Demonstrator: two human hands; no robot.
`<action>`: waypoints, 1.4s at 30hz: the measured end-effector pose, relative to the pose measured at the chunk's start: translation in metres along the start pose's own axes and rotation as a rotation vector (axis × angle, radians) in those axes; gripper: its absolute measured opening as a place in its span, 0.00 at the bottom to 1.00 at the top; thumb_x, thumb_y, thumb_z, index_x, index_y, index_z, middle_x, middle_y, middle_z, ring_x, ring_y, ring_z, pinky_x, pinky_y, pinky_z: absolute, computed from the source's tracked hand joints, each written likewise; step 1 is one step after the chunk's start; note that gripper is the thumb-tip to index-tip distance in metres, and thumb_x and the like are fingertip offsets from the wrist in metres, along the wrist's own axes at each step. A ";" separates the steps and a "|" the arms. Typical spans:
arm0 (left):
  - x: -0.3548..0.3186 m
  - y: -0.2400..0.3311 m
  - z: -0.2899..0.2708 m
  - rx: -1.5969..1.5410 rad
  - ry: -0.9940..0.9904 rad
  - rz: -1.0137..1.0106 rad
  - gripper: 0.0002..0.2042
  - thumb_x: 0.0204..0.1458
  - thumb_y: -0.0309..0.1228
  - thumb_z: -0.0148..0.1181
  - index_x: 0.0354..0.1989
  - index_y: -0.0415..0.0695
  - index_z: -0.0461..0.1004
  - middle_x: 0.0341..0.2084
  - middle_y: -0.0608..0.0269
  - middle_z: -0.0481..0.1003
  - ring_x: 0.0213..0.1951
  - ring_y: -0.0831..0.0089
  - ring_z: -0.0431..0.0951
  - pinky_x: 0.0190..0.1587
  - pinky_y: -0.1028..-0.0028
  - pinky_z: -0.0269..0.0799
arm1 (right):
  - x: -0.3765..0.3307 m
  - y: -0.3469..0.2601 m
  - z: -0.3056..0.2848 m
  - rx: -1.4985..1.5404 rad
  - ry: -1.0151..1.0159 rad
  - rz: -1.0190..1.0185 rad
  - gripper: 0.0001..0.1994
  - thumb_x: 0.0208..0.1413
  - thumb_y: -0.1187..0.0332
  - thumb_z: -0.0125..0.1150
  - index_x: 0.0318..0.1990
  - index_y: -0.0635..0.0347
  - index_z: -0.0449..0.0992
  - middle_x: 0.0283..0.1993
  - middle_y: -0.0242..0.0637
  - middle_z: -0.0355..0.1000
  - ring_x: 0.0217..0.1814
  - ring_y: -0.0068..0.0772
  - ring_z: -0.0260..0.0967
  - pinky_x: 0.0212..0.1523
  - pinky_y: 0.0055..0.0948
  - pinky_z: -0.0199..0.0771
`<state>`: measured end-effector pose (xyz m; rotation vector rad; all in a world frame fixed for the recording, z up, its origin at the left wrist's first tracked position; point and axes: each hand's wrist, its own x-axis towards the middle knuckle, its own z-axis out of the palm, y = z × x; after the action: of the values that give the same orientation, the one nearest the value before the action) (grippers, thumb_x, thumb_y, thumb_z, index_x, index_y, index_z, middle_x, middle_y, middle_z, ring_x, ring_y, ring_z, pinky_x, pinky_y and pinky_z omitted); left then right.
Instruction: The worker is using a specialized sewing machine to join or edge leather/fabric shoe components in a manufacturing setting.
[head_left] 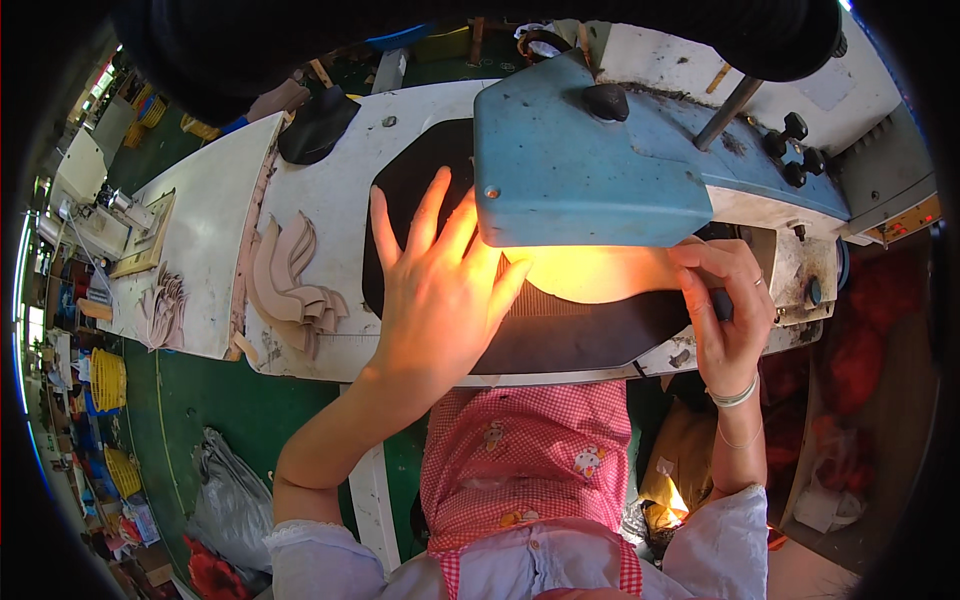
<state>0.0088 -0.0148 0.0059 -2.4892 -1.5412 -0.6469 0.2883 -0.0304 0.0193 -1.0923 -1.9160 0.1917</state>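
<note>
A blue machine head stands over a black plate on the white worktable. Under its lower edge, a curved pale sheet piece, perhaps leather, is lit bright by a warm lamp. My left hand lies flat with its fingers spread on the plate, the thumb near the piece's left end. At the other end, my right hand pinches the tip of the piece between thumb and fingers. The machine head hides the piece's far edge and some left fingertips.
Several curved beige pieces lie on the table to the left, with another bunch farther left. A black piece rests at the back left. Black star knobs stick up at the right. Yellow baskets stand at the far left.
</note>
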 end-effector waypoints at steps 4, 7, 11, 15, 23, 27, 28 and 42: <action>0.004 -0.009 0.002 -0.057 0.031 0.012 0.23 0.62 0.40 0.63 0.59 0.34 0.75 0.57 0.49 0.76 0.70 0.48 0.66 0.71 0.27 0.40 | 0.000 -0.005 0.000 0.054 -0.010 0.058 0.10 0.59 0.84 0.65 0.46 0.64 0.82 0.45 0.38 0.77 0.40 0.26 0.78 0.37 0.21 0.76; 0.004 -0.019 0.008 -0.050 0.048 0.062 0.23 0.62 0.40 0.64 0.58 0.35 0.75 0.56 0.49 0.76 0.70 0.48 0.66 0.71 0.27 0.39 | 0.005 -0.013 -0.002 0.048 -0.068 0.063 0.15 0.53 0.86 0.65 0.48 0.64 0.82 0.48 0.41 0.76 0.46 0.34 0.78 0.44 0.27 0.79; 0.007 -0.016 -0.001 -0.129 0.017 0.027 0.23 0.60 0.39 0.65 0.58 0.35 0.75 0.56 0.50 0.76 0.71 0.48 0.65 0.72 0.27 0.39 | 0.000 -0.010 -0.004 0.053 -0.152 0.076 0.23 0.43 0.87 0.65 0.50 0.62 0.83 0.48 0.43 0.76 0.54 0.43 0.76 0.52 0.35 0.78; 0.007 -0.018 0.000 -0.103 0.043 0.032 0.21 0.56 0.39 0.69 0.51 0.36 0.78 0.57 0.52 0.76 0.69 0.50 0.66 0.71 0.27 0.41 | 0.000 -0.008 -0.001 -0.011 -0.192 0.032 0.21 0.42 0.86 0.68 0.47 0.61 0.84 0.48 0.42 0.76 0.52 0.42 0.77 0.51 0.33 0.79; 0.012 -0.015 -0.005 -0.143 0.077 0.047 0.13 0.55 0.36 0.72 0.45 0.43 0.83 0.51 0.53 0.77 0.60 0.47 0.69 0.73 0.37 0.47 | 0.005 0.000 0.016 -0.012 -0.128 -0.252 0.15 0.42 0.82 0.71 0.40 0.61 0.86 0.46 0.39 0.79 0.46 0.44 0.80 0.46 0.36 0.81; 0.010 -0.014 -0.008 -0.142 0.120 0.068 0.13 0.55 0.36 0.73 0.44 0.42 0.83 0.50 0.52 0.77 0.59 0.47 0.70 0.74 0.40 0.48 | 0.003 -0.006 0.024 0.064 -0.157 -0.244 0.15 0.41 0.80 0.71 0.40 0.59 0.87 0.46 0.39 0.81 0.48 0.46 0.81 0.48 0.39 0.83; 0.010 -0.015 -0.006 -0.155 0.141 0.057 0.13 0.55 0.36 0.73 0.44 0.42 0.83 0.49 0.52 0.77 0.58 0.48 0.72 0.74 0.41 0.49 | 0.003 -0.008 0.026 0.064 -0.157 -0.246 0.15 0.41 0.80 0.71 0.40 0.59 0.87 0.46 0.39 0.81 0.48 0.46 0.81 0.48 0.39 0.83; 0.013 -0.034 0.000 -0.406 0.038 0.224 0.12 0.58 0.33 0.67 0.48 0.44 0.82 0.51 0.56 0.77 0.58 0.60 0.77 0.76 0.45 0.54 | 0.002 -0.026 0.038 0.171 -0.243 -0.226 0.16 0.44 0.80 0.69 0.43 0.56 0.88 0.50 0.37 0.82 0.47 0.41 0.81 0.49 0.37 0.82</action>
<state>-0.0161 0.0114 0.0082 -2.8591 -1.1866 -1.0480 0.2429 -0.0339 0.0122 -0.7595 -2.1771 0.3681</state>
